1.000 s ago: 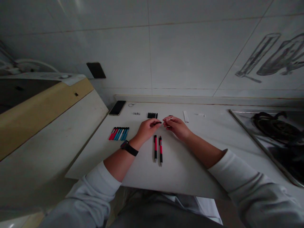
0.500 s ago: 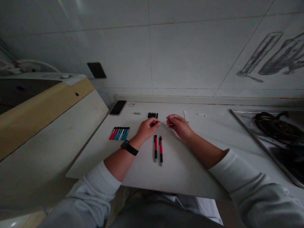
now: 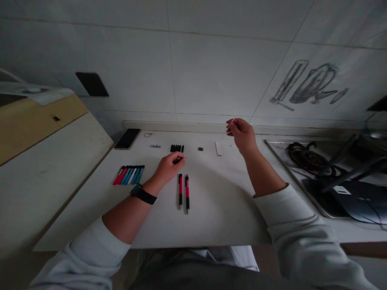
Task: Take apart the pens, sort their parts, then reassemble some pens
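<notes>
My left hand (image 3: 169,167) is closed in a pinch on a small dark piece (image 3: 176,161), mostly hidden by the fingers; it looks like a black pen part. Raised near the back of the counter, my right hand (image 3: 242,136) pinches a thin whitish stick (image 3: 230,124) whose exact kind I cannot make out. Just in front of my left hand lie two red and black pens, a left one (image 3: 180,191) and a right one (image 3: 187,194), side by side. Behind it is a row of short black pen parts (image 3: 176,148).
Red, blue and white pen barrels (image 3: 129,175) lie in a row at left. Behind them are small springs (image 3: 155,146), a ring (image 3: 148,135) and a phone (image 3: 127,138). A small dark piece (image 3: 200,149) and white strips (image 3: 218,149) lie further right, before a gas stove (image 3: 311,161).
My right hand has moved away from my left, right and toward the wall, with the thin stick. My left hand keeps its pinch. The view has turned to the right.
</notes>
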`<state>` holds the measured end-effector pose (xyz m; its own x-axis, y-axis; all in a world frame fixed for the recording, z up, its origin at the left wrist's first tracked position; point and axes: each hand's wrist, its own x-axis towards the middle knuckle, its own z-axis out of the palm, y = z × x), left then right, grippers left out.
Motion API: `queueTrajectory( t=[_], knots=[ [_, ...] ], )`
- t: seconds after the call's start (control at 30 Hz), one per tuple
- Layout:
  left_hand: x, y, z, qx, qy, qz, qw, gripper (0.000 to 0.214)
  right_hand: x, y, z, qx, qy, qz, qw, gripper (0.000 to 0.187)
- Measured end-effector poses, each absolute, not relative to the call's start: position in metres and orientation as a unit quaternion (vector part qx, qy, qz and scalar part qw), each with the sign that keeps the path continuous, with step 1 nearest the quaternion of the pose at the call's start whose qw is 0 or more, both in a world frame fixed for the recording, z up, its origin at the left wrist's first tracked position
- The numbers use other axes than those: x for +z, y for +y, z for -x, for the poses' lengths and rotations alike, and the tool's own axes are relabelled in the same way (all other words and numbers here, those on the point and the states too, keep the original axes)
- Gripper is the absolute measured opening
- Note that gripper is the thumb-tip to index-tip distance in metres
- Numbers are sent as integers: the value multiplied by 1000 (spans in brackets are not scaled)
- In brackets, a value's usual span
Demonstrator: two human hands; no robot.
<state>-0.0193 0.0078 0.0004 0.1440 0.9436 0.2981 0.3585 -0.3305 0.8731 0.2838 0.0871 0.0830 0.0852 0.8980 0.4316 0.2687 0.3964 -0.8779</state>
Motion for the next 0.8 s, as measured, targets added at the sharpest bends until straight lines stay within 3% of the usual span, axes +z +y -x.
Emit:
queueTrajectory(
  t=[0.07, 0.23, 0.37, 0.8],
  knots=[
    [-1, 8, 19, 444, 474, -685, 331, 17, 77, 96, -299, 238, -635, 534, 504, 26],
    [-7, 11, 20, 442, 467, -687, 339, 19, 41, 106, -301, 102, -697, 661, 257, 27],
    [-6, 11, 19, 443, 463, -686, 344, 19, 19, 114, -296, 43, -708, 691, 135, 34],
    [-4, 11, 16, 436, 454, -695, 348, 16, 7, 119, -297, 36, -714, 695, 73, 37]
  ],
)
